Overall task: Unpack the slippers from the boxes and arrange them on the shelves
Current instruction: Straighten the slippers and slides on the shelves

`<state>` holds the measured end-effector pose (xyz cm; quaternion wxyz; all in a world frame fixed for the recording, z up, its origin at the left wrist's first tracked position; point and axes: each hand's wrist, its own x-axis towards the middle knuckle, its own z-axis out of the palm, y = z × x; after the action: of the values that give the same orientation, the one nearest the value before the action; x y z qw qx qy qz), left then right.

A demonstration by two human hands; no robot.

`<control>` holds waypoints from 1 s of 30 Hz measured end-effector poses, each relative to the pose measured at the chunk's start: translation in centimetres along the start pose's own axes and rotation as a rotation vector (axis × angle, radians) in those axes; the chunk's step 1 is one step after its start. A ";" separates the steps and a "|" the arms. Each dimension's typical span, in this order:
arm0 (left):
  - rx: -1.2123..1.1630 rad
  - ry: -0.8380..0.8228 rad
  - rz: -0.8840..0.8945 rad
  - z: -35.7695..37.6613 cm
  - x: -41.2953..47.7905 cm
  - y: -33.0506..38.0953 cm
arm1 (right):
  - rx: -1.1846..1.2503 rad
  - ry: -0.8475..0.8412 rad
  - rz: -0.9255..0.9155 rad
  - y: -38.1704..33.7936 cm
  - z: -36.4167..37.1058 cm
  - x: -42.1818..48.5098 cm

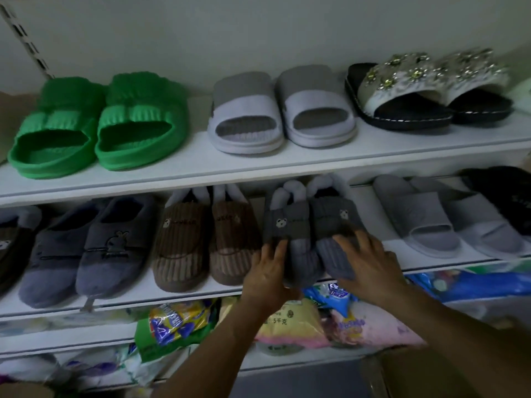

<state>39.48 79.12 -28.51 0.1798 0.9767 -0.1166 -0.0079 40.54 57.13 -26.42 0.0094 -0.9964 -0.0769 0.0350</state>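
Head view: a grey ribbed corduroy slipper pair (310,225), fleece-collared and with small bear patches, sits on the middle shelf (138,302), toward five o'clock of the frame's middle, toes overhanging the edge. The left hand (267,277) lays straight fingers against the left toe, thumb hidden. The right hand (370,268) spreads released fingers flat over the right toe. At the pair's nine o'clock stand brown corduroy slippers (207,239). Glossy packets (178,320) below are blurred.

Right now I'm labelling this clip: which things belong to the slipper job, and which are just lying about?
Job: grey bear slippers, left hand, right hand, middle shelf, green slippers.
Lying about: yellow snack bag, pink bag, blue packet.
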 end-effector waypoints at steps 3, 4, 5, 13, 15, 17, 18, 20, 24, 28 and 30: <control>0.060 -0.010 -0.063 0.6 1.0 1.6 | 0.123 -0.059 -0.036 2.1 1.0 0.1; 0.062 -0.012 -0.081 0.7 1.4 2.2 | 0.147 -0.051 -0.054 2.8 1.0 0.1; 0.060 -0.017 -0.098 0.7 1.9 2.8 | 0.156 -0.036 -0.068 3.6 0.9 0.3; -0.014 0.014 -0.174 2.9 4.7 6.9 | 0.106 -0.034 -0.118 9.2 0.5 2.1; -0.013 0.026 -0.186 2.9 4.6 7.0 | 0.115 -0.049 -0.139 9.4 0.7 2.3; -0.007 0.028 -0.200 2.8 4.7 7.2 | 0.151 -0.053 -0.172 10.0 0.7 2.3; -0.007 0.027 -0.218 2.7 4.8 7.6 | 0.173 -0.055 -0.195 10.5 0.7 2.2; -0.002 0.067 -0.247 2.6 5.0 9.0 | 0.202 -0.032 -0.242 11.7 0.3 1.7; -0.017 0.250 -0.083 3.6 6.1 14.2 | 0.162 0.064 -0.237 15.6 -0.6 0.5; -0.076 0.257 0.167 6.1 7.8 20.3 | 0.104 0.208 -0.176 21.2 -1.2 -0.5; -0.123 0.179 0.205 7.8 8.7 23.0 | 0.088 0.222 -0.073 24.7 -0.6 -1.2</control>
<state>42.30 53.53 -27.49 0.2487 0.9437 -0.1984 0.0906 43.20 32.53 -26.33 0.0629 -0.9893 -0.1099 -0.0726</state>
